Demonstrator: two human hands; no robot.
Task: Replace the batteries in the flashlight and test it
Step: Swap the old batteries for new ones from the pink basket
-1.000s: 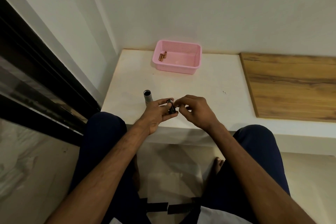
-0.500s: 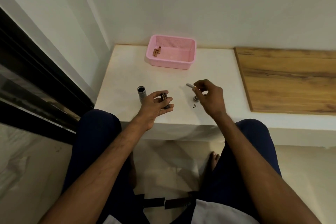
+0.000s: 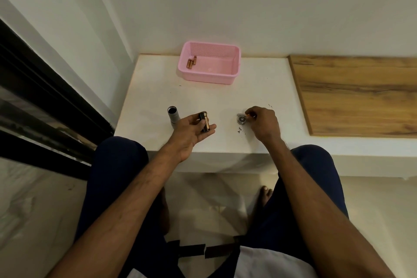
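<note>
Head camera: the left hand lay palm up over the near edge of the white ledge. Its fingers were loosely curled round a black battery holder, in which one copper-coloured cell showed. The grey flashlight body stood open end up at 10 o'clock from this hand, just beside it. At 3 o'clock, well apart, the right hand had its fingertips pressed together, pinching what looked like a small battery just beside the round tail cap. The pink basket with some batteries sat at 12 o'clock, near the wall.

The step seemed to be emptying the holder cell by cell. To do it well, the pinched cell should be laid flat, away from the edge and apart from those in the basket. The holder should stay level in the palm, with its polarity marks checked before refilling.
</note>
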